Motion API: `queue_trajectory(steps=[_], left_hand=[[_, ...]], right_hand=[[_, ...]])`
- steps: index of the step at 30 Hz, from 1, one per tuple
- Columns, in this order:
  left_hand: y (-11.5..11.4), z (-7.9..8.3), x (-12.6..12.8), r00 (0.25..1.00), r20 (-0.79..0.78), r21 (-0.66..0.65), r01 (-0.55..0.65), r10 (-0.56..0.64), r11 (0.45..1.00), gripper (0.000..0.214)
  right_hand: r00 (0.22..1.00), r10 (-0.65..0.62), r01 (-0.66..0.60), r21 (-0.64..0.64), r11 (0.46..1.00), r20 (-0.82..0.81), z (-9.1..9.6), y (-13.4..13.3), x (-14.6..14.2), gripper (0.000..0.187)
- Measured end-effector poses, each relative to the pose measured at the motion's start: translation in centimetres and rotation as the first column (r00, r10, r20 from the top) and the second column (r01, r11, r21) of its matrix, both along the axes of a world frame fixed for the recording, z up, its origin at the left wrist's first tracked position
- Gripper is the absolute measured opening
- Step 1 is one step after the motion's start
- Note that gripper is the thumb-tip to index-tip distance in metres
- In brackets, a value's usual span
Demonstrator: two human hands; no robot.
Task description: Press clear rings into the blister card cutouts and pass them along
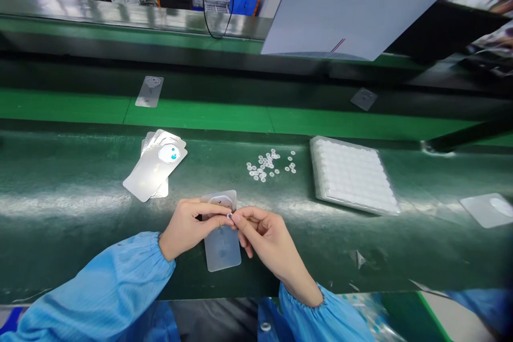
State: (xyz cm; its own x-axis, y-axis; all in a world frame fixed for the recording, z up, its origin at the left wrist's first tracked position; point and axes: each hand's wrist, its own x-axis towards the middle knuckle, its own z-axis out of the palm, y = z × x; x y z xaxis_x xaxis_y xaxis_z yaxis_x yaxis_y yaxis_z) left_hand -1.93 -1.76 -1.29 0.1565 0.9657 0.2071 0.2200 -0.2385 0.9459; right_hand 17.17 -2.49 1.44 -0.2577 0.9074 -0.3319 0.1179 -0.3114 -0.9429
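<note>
My right hand (264, 232) pinches a small ring-shaped part (230, 216) between thumb and fingertips. My left hand (188, 227) grips a translucent plastic card (222, 250) by its upper part, just beside that ring. The card has a round recess, partly hidden by my fingers, and its lower end rests on the green bench (72, 240). To the left lies a fanned stack of similar cards (154, 168), the top one marked with a round blue-and-white label. Several small white rings (266, 165) lie scattered between that stack and a tray.
A clear tray of white parts in rows (350, 173) stands to the right. Another card (489, 210) lies at the right edge. Two more cards (149, 91) sit on a green conveyor belt (200, 117) beyond the bench. A large pale sheet (340, 5) hangs above at the far side.
</note>
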Motion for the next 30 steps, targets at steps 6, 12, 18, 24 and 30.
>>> queue_trajectory(steps=[6, 12, 18, 24, 30], left_hand=[[0.0, 0.3, 0.3, 0.967, 0.251, -0.306, 0.114, -0.035, 0.945, 0.065], [-0.1, 0.1, 0.2, 0.941, 0.331, -0.349, 0.188, -0.067, 0.918, 0.104], [-0.3, 0.2, 0.2, 0.927, 0.373, -0.368, 0.193, -0.046, 0.91, 0.116], [-0.3, 0.4, 0.1, 0.889, 0.458, -0.381, 0.213, -0.017, 0.9, 0.114], [0.8, 0.3, 0.1, 0.869, 0.486, -0.495, 0.185, 0.094, 0.849, 0.091]], right_hand=[[0.99, -0.054, 0.021, 0.238, 0.971, 0.133, 0.1, 0.2, -0.2, 0.039], [0.963, -0.066, -0.019, 0.308, 0.951, 0.261, -0.9, 0.2, -0.3, 0.031], [0.959, -0.081, -0.005, 0.301, 0.954, 0.271, -0.6, 0.2, -0.7, 0.032], [0.956, -0.042, -0.038, 0.266, 0.963, 0.291, 0.5, 1.4, -0.3, 0.038], [1.0, -0.008, 0.008, 0.083, 0.997, 0.006, -0.6, 2.9, 0.2, 0.049]])
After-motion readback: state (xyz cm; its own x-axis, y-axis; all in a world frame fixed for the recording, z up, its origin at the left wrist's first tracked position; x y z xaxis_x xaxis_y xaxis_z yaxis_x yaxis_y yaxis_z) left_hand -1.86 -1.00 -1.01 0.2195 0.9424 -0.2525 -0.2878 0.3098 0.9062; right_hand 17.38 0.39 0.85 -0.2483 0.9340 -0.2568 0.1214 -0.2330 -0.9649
